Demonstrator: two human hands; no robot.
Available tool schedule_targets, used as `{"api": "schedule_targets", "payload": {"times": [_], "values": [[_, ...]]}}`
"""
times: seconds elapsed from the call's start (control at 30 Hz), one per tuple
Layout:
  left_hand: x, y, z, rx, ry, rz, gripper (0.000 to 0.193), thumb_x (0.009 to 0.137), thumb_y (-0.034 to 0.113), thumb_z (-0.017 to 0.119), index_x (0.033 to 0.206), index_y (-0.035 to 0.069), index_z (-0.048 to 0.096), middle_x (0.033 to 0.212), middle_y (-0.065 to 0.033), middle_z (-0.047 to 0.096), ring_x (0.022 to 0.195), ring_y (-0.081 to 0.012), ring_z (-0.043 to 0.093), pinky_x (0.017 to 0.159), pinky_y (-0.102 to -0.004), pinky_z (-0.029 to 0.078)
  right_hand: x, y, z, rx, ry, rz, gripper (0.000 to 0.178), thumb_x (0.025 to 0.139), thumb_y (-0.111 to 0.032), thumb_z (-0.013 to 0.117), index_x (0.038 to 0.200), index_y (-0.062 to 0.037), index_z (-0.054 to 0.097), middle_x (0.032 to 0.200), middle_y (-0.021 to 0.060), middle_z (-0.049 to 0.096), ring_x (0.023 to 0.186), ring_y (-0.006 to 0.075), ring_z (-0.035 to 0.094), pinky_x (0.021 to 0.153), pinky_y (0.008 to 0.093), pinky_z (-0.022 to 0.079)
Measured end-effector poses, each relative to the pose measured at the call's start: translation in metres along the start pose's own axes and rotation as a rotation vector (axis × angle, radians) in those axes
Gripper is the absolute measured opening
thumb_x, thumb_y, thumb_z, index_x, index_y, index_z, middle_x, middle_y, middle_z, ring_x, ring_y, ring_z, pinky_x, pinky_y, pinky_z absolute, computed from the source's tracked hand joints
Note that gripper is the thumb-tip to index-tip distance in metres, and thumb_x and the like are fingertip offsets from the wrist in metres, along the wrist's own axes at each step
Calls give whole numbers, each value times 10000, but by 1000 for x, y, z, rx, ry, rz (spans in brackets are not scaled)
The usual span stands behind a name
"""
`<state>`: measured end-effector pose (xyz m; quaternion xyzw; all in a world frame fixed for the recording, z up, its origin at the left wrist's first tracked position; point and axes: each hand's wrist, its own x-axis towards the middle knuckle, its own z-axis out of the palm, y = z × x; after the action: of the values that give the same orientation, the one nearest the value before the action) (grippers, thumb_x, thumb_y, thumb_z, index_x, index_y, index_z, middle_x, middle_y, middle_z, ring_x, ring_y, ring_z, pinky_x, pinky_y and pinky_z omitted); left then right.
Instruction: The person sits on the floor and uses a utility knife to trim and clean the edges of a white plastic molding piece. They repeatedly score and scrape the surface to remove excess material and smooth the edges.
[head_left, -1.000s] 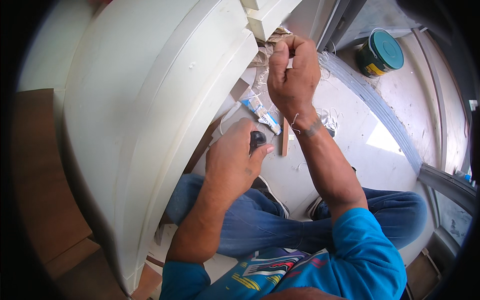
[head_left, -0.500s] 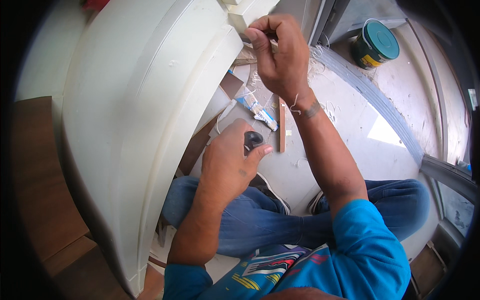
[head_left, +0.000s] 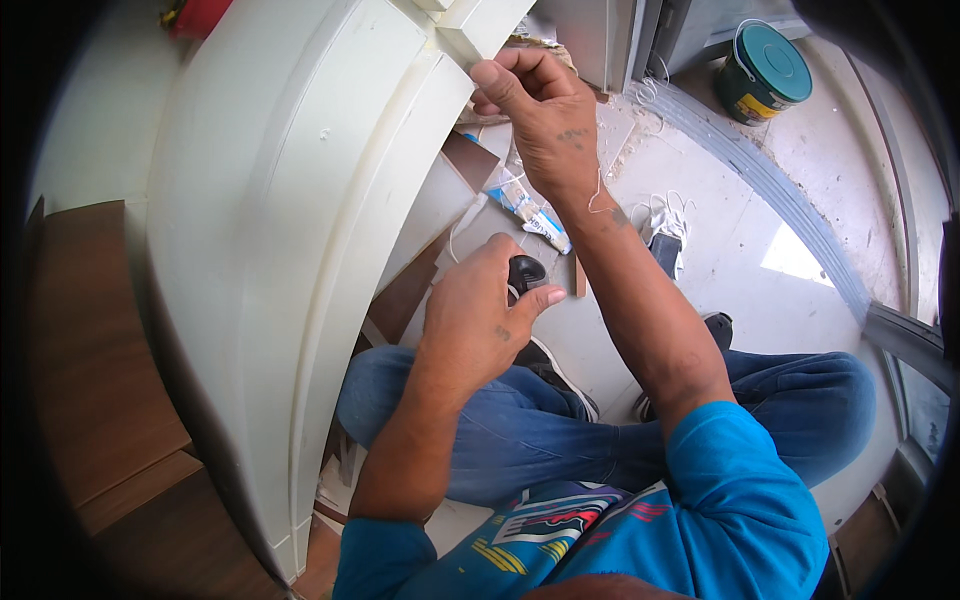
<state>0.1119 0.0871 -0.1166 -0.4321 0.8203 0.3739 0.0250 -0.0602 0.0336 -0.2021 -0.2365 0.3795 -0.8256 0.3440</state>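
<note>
My left hand [head_left: 474,310] is wrapped round a tool with a rounded black handle [head_left: 526,272]; the rest of the tool is hidden by the hand. My right hand [head_left: 548,125] reaches up to the edge of the large cream-white panel [head_left: 240,300], near a projecting corner block [head_left: 478,30]. Its fingers are curled, the thumb against the panel's edge; whatever they pinch, if anything, is too small to make out. A thin white strand [head_left: 598,195] hangs at the right wrist. Beneath the hands lies a blue and white tube [head_left: 540,218] on the pale floor.
A brown board piece [head_left: 470,160] and white shreds lie by the panel's foot. A dark object with white strands [head_left: 666,240] lies right of my forearm. A green-lidded bucket [head_left: 772,70] stands beyond the grey door track [head_left: 760,170]. Brown boards [head_left: 110,360] are at left.
My right hand has come down slightly along the panel's edge, its fingers turned more toward the panel. The dark object with white strands shows more now. My left hand keeps its grip on the black-handled tool.
</note>
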Motion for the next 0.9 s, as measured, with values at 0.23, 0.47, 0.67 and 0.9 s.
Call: {"api": "schedule_targets", "payload": {"times": [0.23, 0.47, 0.67, 0.9], "values": [[5, -3, 1, 20, 64, 56, 464, 927, 329, 923, 1137, -25, 708, 920, -205, 759, 781, -328, 730, 751, -446, 572, 5, 5, -12, -310, 23, -252, 211, 1051, -193, 819, 1113, 4, 774, 955, 47, 811, 891, 96, 738, 798, 267, 586], [32, 4, 18, -179, 415, 349, 338, 872, 106, 947, 1126, 8, 746, 1059, -163, 784, 895, -304, 767, 818, -389, 620, 11, 3, -107, -572, 100, 274, 574, 1119, -531, 679, 1029, 24, 793, 847, 94, 777, 781, 155, 742, 726, 328, 596], [53, 20, 35, -54, 699, 658, 336, 821, -4, 937, 1106, 46, 766, 1175, -121, 792, 998, -300, 784, 869, -388, 649, -19, -40, -117, -111, -292, 923, 1031, 1078, -867, 327, 1318, 71, 680, 1149, 227, 801, 995, 272, 795, 832, 418, 662], [65, 39, 56, 1, 675, 669, 398, 811, -42, 874, 1168, 80, 746, 1286, -102, 721, 1143, -332, 729, 940, -431, 623, -17, -68, -91, 322, -228, 478, 551, 1193, -415, 527, 1504, 37, 573, 1241, 214, 781, 1126, 310, 779, 999, 447, 639]]}}
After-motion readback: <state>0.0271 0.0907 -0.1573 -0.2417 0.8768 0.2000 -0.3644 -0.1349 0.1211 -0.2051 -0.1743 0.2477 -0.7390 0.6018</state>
